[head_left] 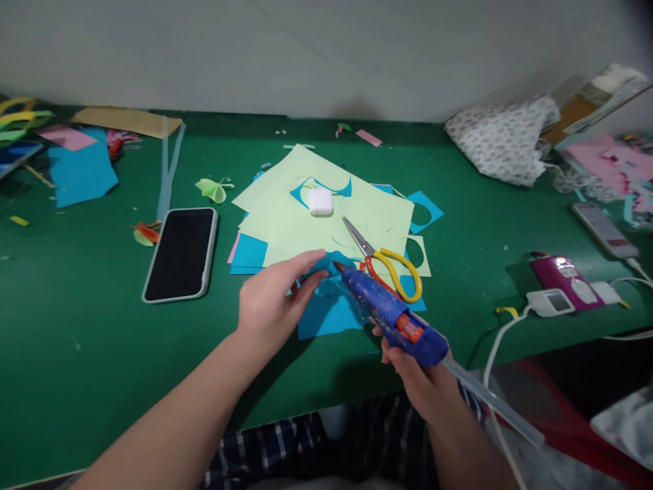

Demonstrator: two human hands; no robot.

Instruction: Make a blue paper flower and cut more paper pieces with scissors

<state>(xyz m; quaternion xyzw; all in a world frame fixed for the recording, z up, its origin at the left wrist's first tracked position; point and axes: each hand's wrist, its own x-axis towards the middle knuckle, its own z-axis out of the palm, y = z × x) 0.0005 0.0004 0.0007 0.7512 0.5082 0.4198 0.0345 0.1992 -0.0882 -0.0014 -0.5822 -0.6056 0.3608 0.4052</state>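
Note:
My left hand pinches a small blue paper piece between thumb and fingers. My right hand is wrapped round the handle of a blue glue gun, with a clear glue stick poking out of its back. The nozzle meets the blue piece or stops just short of it; I cannot tell which. Scissors with yellow and red handles lie just beyond the gun. Beneath them spread pale green sheets and blue sheets. On the green paper rests a white earbud case.
A phone lies left of the papers, near a green paper butterfly shape. Blue paper and scraps sit farther left. At right are a patterned pouch, a purple device, a white cable and another phone.

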